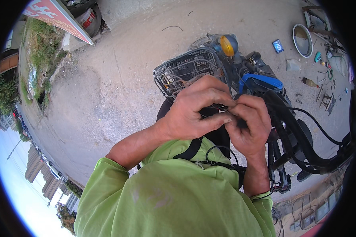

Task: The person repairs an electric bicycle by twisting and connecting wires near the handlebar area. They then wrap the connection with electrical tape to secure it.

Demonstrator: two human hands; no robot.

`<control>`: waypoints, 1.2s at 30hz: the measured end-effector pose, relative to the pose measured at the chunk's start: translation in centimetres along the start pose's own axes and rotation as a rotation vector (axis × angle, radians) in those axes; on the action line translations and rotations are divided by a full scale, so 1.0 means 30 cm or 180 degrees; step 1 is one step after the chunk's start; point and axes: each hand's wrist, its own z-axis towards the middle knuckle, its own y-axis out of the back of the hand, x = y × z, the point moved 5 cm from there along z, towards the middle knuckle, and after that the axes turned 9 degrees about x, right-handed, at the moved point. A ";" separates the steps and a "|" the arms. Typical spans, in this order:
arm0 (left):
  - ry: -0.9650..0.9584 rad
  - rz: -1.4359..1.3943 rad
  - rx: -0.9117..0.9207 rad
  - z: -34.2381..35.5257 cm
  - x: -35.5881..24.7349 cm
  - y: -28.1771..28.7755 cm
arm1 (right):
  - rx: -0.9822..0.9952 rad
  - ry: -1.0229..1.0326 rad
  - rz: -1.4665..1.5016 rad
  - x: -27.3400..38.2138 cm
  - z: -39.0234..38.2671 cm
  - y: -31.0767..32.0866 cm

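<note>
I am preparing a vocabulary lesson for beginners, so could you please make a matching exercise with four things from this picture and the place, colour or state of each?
Things:
1. hands
2. wire basket
3. round basin
4. shirt

Descriptions:
A. yellow-green
B. upper right of the picture
C. dark, open mesh
D. close together, near the picture's middle

Pairs: 1-D, 2-C, 3-B, 4-A

Both hands up in front of torso (174, 189), meeting at the fingertips. Left forearm (142, 144) slants up and right; left hand (190, 108) has fingers curled, thumb reaching toward right hand (251, 124). Right forearm (257, 173) near vertical, fingers bent inward. Exact grip hidden.
</note>
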 end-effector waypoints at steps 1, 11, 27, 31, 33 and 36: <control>-0.0055 0.0043 -0.0020 0.001 -0.002 0.002 | -0.0005 -0.0023 0.0000 0.002 0.000 0.001; 0.0362 -0.0443 -0.0153 -0.023 0.014 0.009 | -0.0013 -0.0255 0.0182 -0.003 0.004 -0.005; -0.1050 0.1223 -0.0532 -0.062 -0.004 -0.037 | 0.0147 -0.1157 0.1110 -0.040 -0.009 -0.018; -0.0773 0.1048 -0.0341 -0.047 -0.029 -0.018 | 0.0102 -0.1169 0.1396 -0.055 -0.016 -0.013; -0.0438 0.0565 -0.0134 -0.038 -0.033 0.013 | 0.0146 -0.1129 0.1350 -0.053 -0.015 -0.009; 0.0441 -0.0344 0.0135 -0.028 0.015 0.026 | 0.0231 -0.1097 0.1215 -0.040 -0.007 -0.002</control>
